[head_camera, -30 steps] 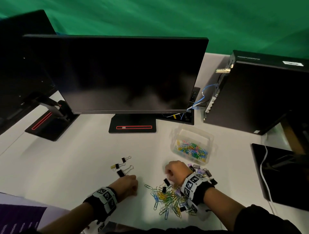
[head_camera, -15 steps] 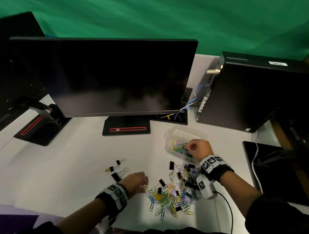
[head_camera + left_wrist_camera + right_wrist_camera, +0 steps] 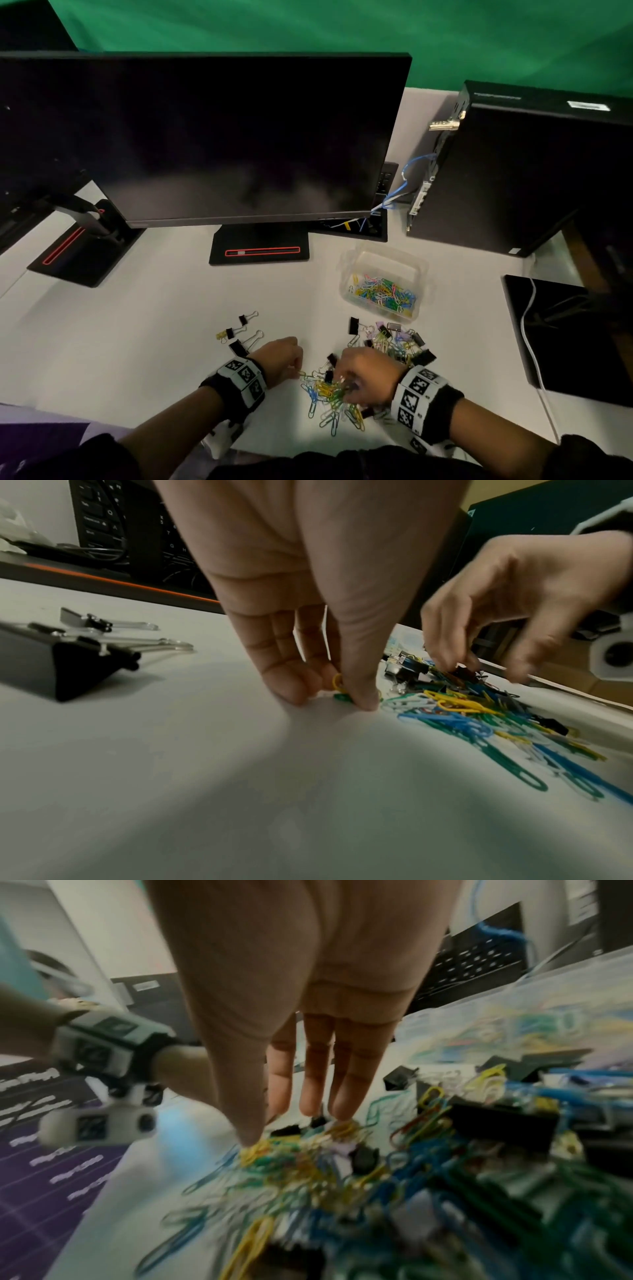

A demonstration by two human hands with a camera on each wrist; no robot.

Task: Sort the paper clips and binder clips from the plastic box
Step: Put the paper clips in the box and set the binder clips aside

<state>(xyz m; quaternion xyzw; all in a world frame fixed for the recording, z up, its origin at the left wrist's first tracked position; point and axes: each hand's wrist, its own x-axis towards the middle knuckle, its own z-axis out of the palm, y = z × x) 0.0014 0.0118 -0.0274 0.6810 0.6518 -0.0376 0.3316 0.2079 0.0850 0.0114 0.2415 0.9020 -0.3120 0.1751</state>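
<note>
A mixed pile of coloured paper clips (image 3: 329, 397) and black binder clips lies on the white table near the front edge. My left hand (image 3: 297, 368) is at the pile's left edge; in the left wrist view its thumb and fingers (image 3: 363, 696) pinch a yellow paper clip (image 3: 337, 681) against the table. My right hand (image 3: 346, 387) reaches down into the pile with straight, spread fingers (image 3: 308, 1096) and nothing plainly gripped. The clear plastic box (image 3: 423, 274) behind the pile holds several coloured paper clips. A few binder clips (image 3: 239, 334) lie apart to the left.
A large dark monitor (image 3: 205, 137) on its stand (image 3: 260, 246) fills the back of the table. A black computer case (image 3: 531, 171) stands at the right, with a black pad (image 3: 575, 342) and white cable in front. A purple sheet (image 3: 34, 442) lies at the near left.
My right hand went from the pile to the plastic box and has come back down onto the pile. My left hand has shifted right to the pile's edge and pinched a paper clip.
</note>
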